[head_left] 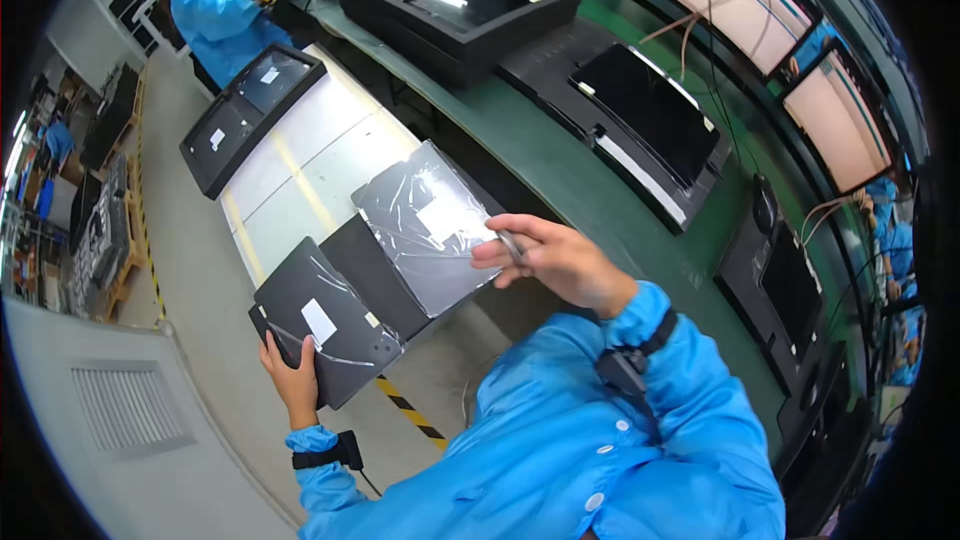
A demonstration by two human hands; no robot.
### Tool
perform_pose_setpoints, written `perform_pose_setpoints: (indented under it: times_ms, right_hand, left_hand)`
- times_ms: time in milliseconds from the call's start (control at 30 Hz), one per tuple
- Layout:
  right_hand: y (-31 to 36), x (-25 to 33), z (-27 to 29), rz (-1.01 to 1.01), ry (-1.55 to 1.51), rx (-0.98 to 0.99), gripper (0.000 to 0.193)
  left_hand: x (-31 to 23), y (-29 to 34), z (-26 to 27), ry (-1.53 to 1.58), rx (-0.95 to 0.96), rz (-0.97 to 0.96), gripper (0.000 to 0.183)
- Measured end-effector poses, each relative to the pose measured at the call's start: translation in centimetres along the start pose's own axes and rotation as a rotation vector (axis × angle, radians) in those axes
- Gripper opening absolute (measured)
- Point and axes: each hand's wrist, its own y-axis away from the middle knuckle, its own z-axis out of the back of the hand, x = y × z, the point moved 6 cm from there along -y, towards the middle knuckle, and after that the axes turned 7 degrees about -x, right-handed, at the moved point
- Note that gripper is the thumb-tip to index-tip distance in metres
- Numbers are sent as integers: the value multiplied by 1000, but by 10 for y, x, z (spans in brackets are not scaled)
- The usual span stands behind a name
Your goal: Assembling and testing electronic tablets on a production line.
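Green conveyor bench (pixel 560 180) curves past, carrying black monitor panels (pixel 650 120). Below it, your left hand (pixel 292 380) grips the lower corner of a dark flat panel (pixel 325 325) bearing a white label. Your right hand (pixel 555 258) pinches the edge of a clear plastic film (pixel 430 225), lifted above the panel.

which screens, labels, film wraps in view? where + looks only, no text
Dark panel: in left hand, flat, rectangular, small white label.
Film: clear, glossy, pinched by right hand, over a second dark panel.
Black monitors: stacked on green bench, top centre.
Black screen: flat on bench, right of centre.
Lit screens: two, pale pink-white, upper right.
Framed screens: two, dark, upper left, white stickers.
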Motion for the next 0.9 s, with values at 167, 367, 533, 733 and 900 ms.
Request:
perform_pose_setpoints:
  times_ms: [167, 367, 533, 733, 900]
  right_hand:
    - [-59, -72, 21, 175, 743, -337, 21]
    - [-69, -91, 21, 334, 896, -376, 19]
    - [-72, -97, 25, 369, 946, -367, 18]
    - [-68, -97, 23, 200, 630, -444, 20]
    - [-66, -126, -83, 230, 707, 14, 16]
  left_hand:
    - [-7, 2, -1, 21, 21, 20, 89]
    - [-7, 3, 2, 11, 6, -3, 85]
    - [-7, 2, -2, 27, 30, 16, 90]
    - [-8, 3, 6, -2, 14, 5, 90]
    - [-12, 3, -4, 21, 10, -32, 91]
